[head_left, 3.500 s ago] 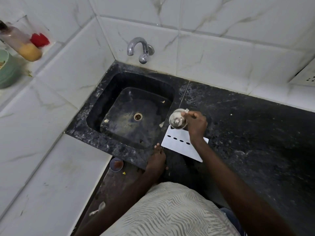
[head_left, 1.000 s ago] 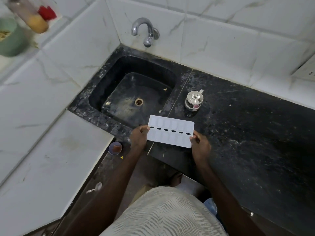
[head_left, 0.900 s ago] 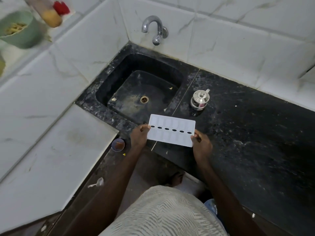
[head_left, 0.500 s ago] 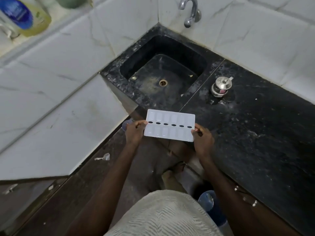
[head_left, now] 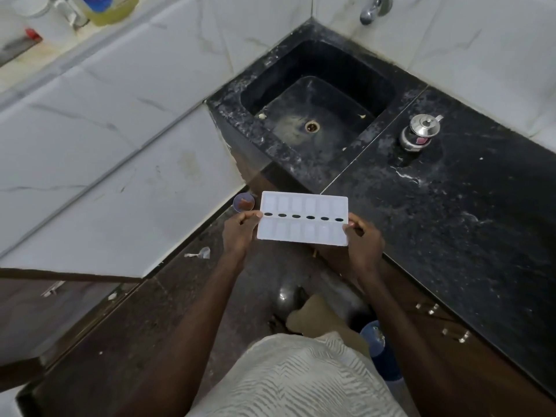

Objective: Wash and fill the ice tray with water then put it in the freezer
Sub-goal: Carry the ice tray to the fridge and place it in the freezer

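A white ice tray point(head_left: 303, 219) with two rows of cells and a line of dark oval holes along its middle is held level in front of me, over the dark floor and clear of the counter edge. My left hand point(head_left: 239, 233) grips its left end and my right hand point(head_left: 362, 240) grips its right end. The black sink point(head_left: 319, 106) lies beyond the tray, with the tap point(head_left: 371, 7) at the top edge of view. No freezer is in view.
A small steel pot with a lid point(head_left: 418, 132) stands on the black counter point(head_left: 469, 212) right of the sink. A white tiled ledge point(head_left: 120, 188) runs along the left. A small round cup point(head_left: 243, 202) and a blue container point(head_left: 379, 347) sit on the floor.
Earlier my right hand handled the steel pot by the tray on the counter. Both hands then lifted the tray, and I have backed away from the sink and turned left with it.
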A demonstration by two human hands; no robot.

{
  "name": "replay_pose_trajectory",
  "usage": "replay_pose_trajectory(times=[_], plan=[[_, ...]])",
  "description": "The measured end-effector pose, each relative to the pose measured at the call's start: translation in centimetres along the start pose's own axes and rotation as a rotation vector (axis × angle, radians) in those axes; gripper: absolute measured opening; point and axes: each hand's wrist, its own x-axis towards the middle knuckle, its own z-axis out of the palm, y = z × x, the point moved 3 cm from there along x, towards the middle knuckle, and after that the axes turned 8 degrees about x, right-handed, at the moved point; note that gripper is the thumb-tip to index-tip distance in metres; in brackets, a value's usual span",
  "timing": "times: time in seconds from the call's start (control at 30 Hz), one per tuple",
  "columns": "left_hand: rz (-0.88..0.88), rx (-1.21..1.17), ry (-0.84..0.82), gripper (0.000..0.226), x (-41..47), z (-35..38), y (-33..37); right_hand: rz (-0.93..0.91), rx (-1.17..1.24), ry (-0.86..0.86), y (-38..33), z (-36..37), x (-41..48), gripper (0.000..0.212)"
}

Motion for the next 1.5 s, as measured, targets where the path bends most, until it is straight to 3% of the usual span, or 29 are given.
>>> replay_pose_trajectory(times=[0.4, 0.87, 1.33, 1.5], plan=[[-0.033, -0.267, 0.156, 0.020, -1.6, -4.7, -0.3, -0.108, -0.024, -0.193, -3.9, 5.4, 1.1, 0.030], [-0.174, -0.567, 0.514, 0.031, -7.0, -6.7, -5.8, -0.274, -0.239, -0.716, -6.6, 17.2, 4.1, 0.023], [-0.365, -0.795, 0.741, 0.052, -15.8, -6.3, -16.3, -0.399, -0.510, -1.213, -5.2, 26.6, -4.1, 0.019], [-0.459, -0.891, 0.909, 0.055, -19.7, -6.9, -20.6, -0.452, -0.575, -1.407, -3.8, 30.3, -10.8, 0.019]])
